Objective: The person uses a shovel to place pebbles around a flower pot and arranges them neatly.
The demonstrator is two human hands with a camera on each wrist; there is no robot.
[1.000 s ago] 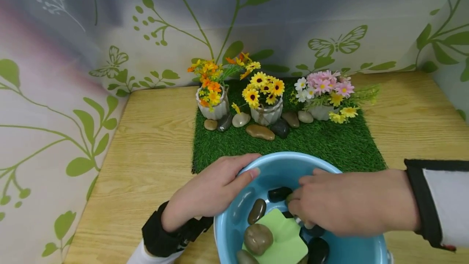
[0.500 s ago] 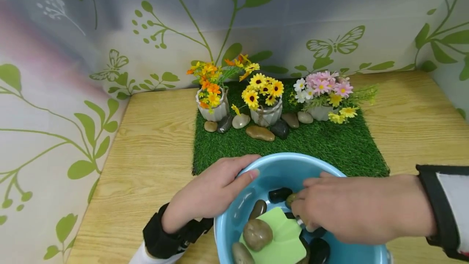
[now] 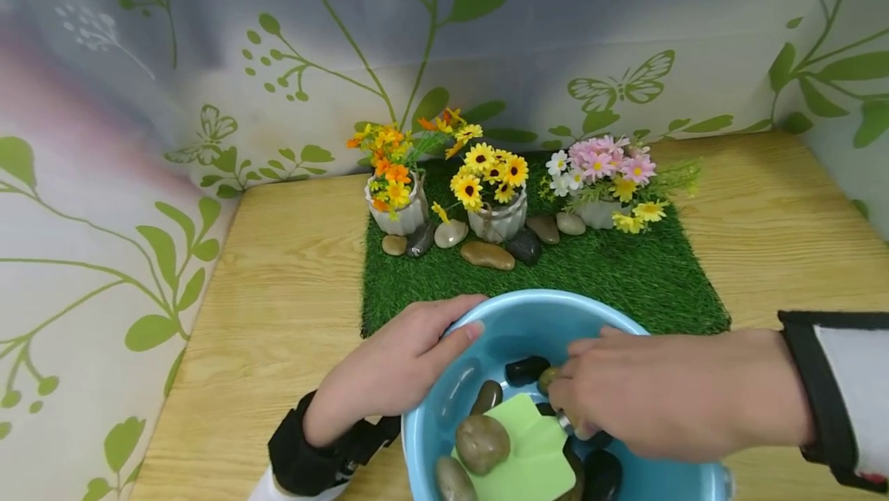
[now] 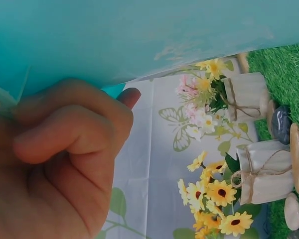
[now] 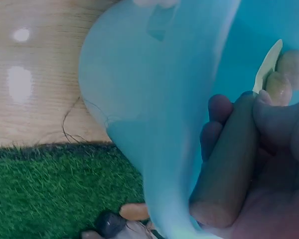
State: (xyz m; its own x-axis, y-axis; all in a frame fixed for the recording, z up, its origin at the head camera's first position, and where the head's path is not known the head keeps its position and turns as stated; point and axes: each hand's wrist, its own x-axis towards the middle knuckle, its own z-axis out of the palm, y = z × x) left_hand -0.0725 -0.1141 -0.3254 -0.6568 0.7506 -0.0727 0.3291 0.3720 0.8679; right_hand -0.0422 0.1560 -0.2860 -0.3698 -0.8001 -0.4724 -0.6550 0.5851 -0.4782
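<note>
My left hand (image 3: 399, 366) holds the far left rim of a blue basin (image 3: 552, 308), its thumb over the inside wall. In the left wrist view that hand (image 4: 74, 129) bends against the blue wall. My right hand (image 3: 625, 393) is down inside the basin, gripping a small garden shovel (image 3: 528, 439). Its thick wooden handle (image 5: 229, 169) shows between the fingers in the right wrist view. A metal collar peeks out by the fingertips. On the ridged light green blade rests a round brown stone (image 3: 482, 445). Black stones (image 3: 602, 476) lie in the basin under my hand.
Behind the basin lies a green turf mat (image 3: 417, 292) on the wooden table (image 3: 292, 269). Along it stand three white pots with orange flowers (image 3: 392, 169), yellow flowers (image 3: 489, 173) and pink flowers (image 3: 600, 161). Several stones (image 3: 488, 255) line their front.
The head view has shifted slightly, so everything sits a little further left. The shovel and stone shift only slightly. Both hands keep their hold.
</note>
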